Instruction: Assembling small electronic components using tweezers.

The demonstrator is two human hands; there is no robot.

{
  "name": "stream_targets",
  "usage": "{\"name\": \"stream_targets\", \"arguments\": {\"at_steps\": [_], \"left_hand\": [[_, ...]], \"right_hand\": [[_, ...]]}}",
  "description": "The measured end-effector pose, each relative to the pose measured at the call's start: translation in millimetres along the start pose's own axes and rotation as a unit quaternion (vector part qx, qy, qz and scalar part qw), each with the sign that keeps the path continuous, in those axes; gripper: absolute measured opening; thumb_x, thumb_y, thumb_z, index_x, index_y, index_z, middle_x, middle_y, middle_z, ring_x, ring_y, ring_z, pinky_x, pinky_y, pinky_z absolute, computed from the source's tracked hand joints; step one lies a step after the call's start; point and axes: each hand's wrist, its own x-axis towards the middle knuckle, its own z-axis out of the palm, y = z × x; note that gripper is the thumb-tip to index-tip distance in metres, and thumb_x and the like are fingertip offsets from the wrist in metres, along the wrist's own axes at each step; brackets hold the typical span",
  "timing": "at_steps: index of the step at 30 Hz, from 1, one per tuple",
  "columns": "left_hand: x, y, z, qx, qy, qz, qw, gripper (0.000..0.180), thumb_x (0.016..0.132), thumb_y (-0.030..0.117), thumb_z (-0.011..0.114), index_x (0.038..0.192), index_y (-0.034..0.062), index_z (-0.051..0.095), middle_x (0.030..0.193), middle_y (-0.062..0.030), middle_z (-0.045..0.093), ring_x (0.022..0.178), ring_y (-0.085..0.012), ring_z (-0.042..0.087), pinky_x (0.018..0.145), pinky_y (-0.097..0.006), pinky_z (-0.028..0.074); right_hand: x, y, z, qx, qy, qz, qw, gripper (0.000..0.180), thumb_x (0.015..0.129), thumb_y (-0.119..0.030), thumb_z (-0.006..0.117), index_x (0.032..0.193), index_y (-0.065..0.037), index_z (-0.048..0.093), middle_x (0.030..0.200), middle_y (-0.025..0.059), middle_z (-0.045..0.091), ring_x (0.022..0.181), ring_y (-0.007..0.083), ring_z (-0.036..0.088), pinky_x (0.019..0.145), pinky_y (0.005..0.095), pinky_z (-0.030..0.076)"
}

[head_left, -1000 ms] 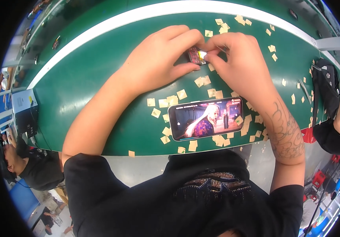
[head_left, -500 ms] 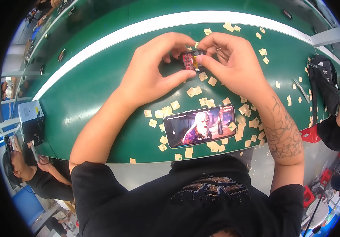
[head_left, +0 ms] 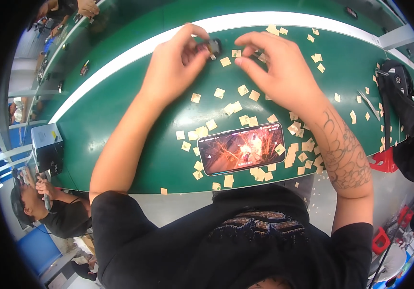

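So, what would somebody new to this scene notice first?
Probably the lit phone, lying near the close edge of the green table. Pale paper squares lie scattered around it and off to the right. Farther up, the left hand holds a small dark device, with the right hand apart from it.

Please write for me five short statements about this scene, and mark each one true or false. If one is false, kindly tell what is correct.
1. The left hand holds a small dark device. True.
2. Thumb and index fingertip of the other hand are pinched together. False: on the right hand they are apart.
3. A phone lies on the green table. True.
4. Its screen is black. False: it shows a bright picture.
5. Small pale squares lie scattered around the phone. True.
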Motion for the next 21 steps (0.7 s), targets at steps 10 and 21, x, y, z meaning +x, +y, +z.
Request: {"name": "stream_targets", "arguments": {"at_steps": [10, 21], "left_hand": [[81.8, -124.1, -35.6, 0.158, 0.136, -0.033, 0.977, 0.040, 0.097, 0.024, 0.079, 0.134, 0.0108, 0.069, 0.095, -0.0081, 0.073, 0.090, -0.0191, 0.072, 0.083, -0.033, 0.056], [20.5, -227.8, -150.2, 0.534, 0.177, -0.191, 0.805, 0.063, 0.098, 0.067, 0.062, 0.150, 0.0309, 0.062, 0.161, -0.0253, 0.045, 0.151, -0.0485, 0.037, 0.119, -0.062, 0.036]], "right_hand": [[8.9, 25.3, -2.1, 0.025, 0.022, -0.008, 0.999, 0.017, 0.104, -0.014, 0.061, 0.105, 0.002, 0.068, 0.095, 0.0188, 0.072, 0.085, 0.0362, 0.068, 0.079, 0.0442, 0.053], [5.2, 10.7, -9.6, 0.025, -0.058, 0.074, 0.995, 0.016, 0.105, -0.013, 0.065, 0.100, 0.002, 0.066, 0.070, 0.0061, 0.057, 0.064, 0.0144, 0.047, 0.062, 0.0329, 0.043]]}}
